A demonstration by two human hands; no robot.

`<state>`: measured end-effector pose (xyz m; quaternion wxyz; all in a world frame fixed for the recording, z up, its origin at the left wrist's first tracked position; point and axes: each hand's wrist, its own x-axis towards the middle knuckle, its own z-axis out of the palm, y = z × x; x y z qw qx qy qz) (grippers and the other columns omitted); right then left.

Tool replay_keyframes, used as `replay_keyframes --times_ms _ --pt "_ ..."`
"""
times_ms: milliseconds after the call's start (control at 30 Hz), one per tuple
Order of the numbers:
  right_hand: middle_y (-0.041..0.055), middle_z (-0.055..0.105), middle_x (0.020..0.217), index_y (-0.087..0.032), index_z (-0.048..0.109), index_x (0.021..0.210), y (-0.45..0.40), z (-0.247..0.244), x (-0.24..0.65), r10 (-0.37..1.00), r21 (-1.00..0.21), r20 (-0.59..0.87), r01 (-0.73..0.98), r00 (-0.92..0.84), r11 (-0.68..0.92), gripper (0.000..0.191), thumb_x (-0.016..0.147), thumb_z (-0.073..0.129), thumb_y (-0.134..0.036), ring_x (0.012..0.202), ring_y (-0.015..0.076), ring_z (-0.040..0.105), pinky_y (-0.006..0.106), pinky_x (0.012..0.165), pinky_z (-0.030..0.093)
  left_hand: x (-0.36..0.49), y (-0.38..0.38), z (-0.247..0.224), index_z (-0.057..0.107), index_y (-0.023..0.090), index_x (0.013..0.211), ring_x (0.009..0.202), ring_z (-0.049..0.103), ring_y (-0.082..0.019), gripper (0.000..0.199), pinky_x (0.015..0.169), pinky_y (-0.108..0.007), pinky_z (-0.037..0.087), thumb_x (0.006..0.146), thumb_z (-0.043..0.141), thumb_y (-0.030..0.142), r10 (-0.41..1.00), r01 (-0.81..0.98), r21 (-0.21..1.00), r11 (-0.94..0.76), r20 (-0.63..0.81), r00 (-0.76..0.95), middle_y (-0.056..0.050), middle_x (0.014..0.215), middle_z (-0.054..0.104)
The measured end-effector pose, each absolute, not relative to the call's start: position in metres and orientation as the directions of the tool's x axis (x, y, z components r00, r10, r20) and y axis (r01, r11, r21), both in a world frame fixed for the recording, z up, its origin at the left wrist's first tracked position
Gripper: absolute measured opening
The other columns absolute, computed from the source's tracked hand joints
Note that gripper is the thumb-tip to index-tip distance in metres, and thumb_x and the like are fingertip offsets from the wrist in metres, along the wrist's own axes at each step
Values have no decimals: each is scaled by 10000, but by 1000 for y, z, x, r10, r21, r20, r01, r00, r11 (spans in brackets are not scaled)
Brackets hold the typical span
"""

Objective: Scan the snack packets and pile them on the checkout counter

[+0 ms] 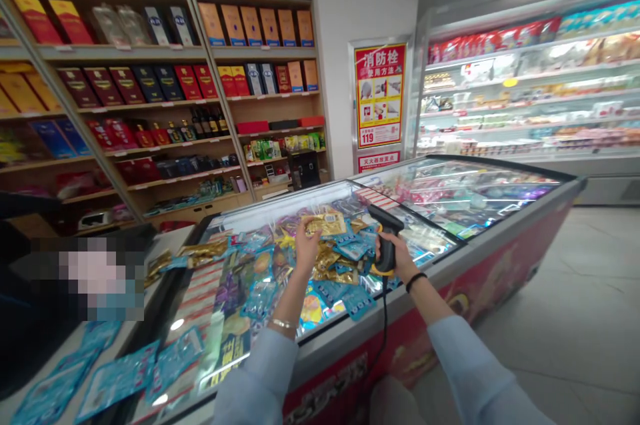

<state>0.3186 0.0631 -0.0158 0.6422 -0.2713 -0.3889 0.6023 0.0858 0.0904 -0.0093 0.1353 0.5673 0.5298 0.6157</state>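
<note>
My left hand (307, 248) is closed on the near left edge of a gold snack packet (327, 224), held up with a white barcode patch showing. A black handheld barcode scanner (386, 241) is gripped in my right hand (399, 257), its head tilted toward the packet and its cable hanging down over the freezer's front. Beneath and between my hands lies a loose pile of gold packets (333, 265) and blue packets (353, 298) on the glass top of a chest freezer (455, 258).
More blue packets (120, 378) lie at the lower left, and gold packets (205, 251) at the freezer's left end. Shelves of boxed goods (145, 85) line the back wall. A lit refrigerated display (525, 98) stands at right. Someone in dark clothing is at the left edge, partly blurred out.
</note>
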Motion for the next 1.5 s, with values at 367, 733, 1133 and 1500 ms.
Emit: replay_keyframes --times_ms 367,733,1133,1500 --pt "-15 506 412 -184 535 576 77 -62 340 996 -772 88 -634 -31 48 308 655 651 -458 343 102 443 217 353 368 122 103 -42 630 216 1037 1300 438 -286 272 1083 -506 322 871 488 379 802 703 609 -366 590 -94 -123 1224 596" --pt "-49 528 496 -179 571 711 77 -59 338 999 -716 38 -698 3 29 267 598 697 -386 352 92 447 219 341 397 114 101 -38 607 215 1107 1228 507 -258 334 1053 -433 378 859 502 412 841 668 637 -384 540 -31 -109 1227 590" --pt "-61 520 492 -196 535 727 83 -65 343 995 -687 8 -723 98 77 307 576 708 -400 371 92 469 210 363 386 109 105 -41 590 196 1099 1097 590 -261 343 975 -424 437 820 550 391 825 663 649 -372 559 -85 -108 1147 635" --pt "-54 530 508 -201 550 743 78 -58 343 995 -673 -43 -739 90 37 297 588 718 -389 386 99 476 217 367 400 112 92 -31 553 201 1199 1010 640 -289 479 866 -404 457 840 506 514 908 706 695 -137 373 -191 -134 1104 682"
